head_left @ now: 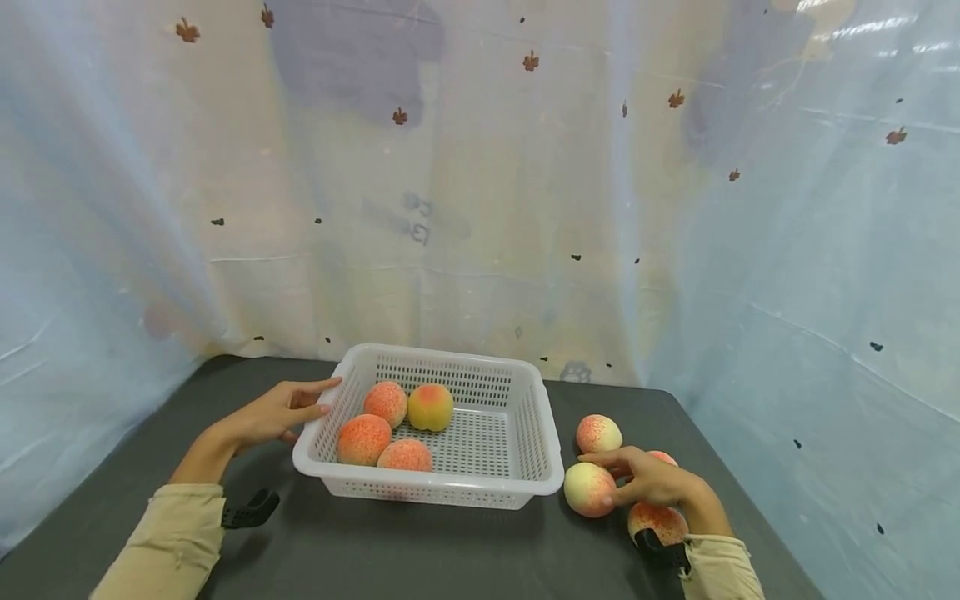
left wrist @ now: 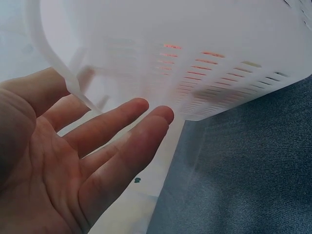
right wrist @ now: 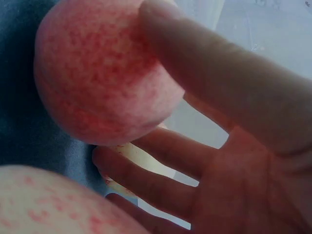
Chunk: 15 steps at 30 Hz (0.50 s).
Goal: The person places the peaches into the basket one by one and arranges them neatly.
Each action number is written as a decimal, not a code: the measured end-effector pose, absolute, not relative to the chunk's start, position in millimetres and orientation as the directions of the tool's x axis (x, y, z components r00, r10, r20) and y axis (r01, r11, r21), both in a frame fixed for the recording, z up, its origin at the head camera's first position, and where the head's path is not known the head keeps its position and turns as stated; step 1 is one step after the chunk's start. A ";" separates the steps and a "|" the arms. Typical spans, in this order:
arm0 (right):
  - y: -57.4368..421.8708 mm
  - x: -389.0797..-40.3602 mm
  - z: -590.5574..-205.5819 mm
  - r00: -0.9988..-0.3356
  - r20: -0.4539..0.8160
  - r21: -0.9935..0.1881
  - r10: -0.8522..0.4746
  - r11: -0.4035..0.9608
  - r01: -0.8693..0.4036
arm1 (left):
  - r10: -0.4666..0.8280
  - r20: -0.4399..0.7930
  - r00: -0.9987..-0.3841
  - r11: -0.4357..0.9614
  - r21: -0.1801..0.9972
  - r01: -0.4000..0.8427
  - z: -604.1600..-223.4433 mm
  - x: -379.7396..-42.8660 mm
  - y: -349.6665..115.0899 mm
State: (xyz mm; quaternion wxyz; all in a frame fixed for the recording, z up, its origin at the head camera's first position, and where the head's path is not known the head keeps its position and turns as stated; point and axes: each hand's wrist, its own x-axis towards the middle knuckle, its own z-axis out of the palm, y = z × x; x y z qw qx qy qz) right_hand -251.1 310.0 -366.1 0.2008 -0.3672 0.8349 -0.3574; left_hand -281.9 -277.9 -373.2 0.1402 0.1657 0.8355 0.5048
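Left hand (head_left: pixel 273 412), fingers nearly straight, touches white perforated plastic basket (head_left: pixel 495 484) at rim — steadying, presumably. Right hand (head_left: pixel 647 477) pinches round, pale-yellow, red-blushed peach (head_left: pixel 585 492) between thumb and fingers, just beside basket.

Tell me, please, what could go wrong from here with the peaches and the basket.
The round pale-yellow and red peach might slip and roll, as the right hand holds it only by thumb and fingers. The round, red-speckled cream peach lies close below that wrist and could get nudged. The white, perforated plastic basket might slide if bumped, since the left hand touches just one end.
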 end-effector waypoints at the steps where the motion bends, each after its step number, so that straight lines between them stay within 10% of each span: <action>1: 309.1 -250.9 -365.9 -0.651 -0.073 -0.736 -0.756 0.482 -0.476 | 0.419 -0.066 -0.905 0.439 0.888 0.138 -372.7 -281.9 -277.9; 15: 292.4 -250.6 -365.6 -0.693 -0.103 -0.728 -0.713 0.529 -0.437 | 0.436 -0.063 -0.898 0.427 0.893 0.145 -372.4 -283.4 -278.2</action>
